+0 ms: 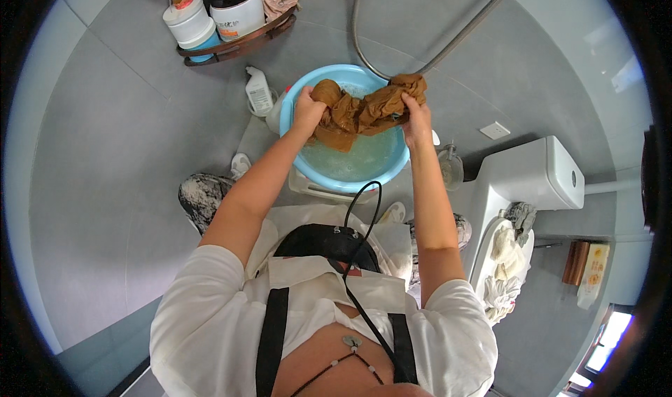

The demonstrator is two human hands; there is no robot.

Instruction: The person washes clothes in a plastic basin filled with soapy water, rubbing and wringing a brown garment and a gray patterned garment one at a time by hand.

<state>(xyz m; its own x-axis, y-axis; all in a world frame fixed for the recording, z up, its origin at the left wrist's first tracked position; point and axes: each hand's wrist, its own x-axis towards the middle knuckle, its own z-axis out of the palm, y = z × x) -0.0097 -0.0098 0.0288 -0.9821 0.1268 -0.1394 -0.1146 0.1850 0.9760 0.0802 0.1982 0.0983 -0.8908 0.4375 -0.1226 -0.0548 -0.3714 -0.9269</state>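
Both my hands hold a wet brown garment (343,114), bunched and twisted, over a light blue basin (286,121). My left hand (308,111) grips its left end near the basin's left rim. At the right rim, my right hand (418,121) is closed round the other end, where the cloth bulges above the fingers. One flap of the cloth hangs down to the cloudy water (357,160) in the basin. What kind of garment it is cannot be made out.
A white bottle (259,90) stands left of the basin. Above it, a corner shelf (241,45) carries tubs and a pink cloth. A metal shower hose (458,39) hangs behind. To the right is a toilet (525,169) with clothes (505,257) on its lid.
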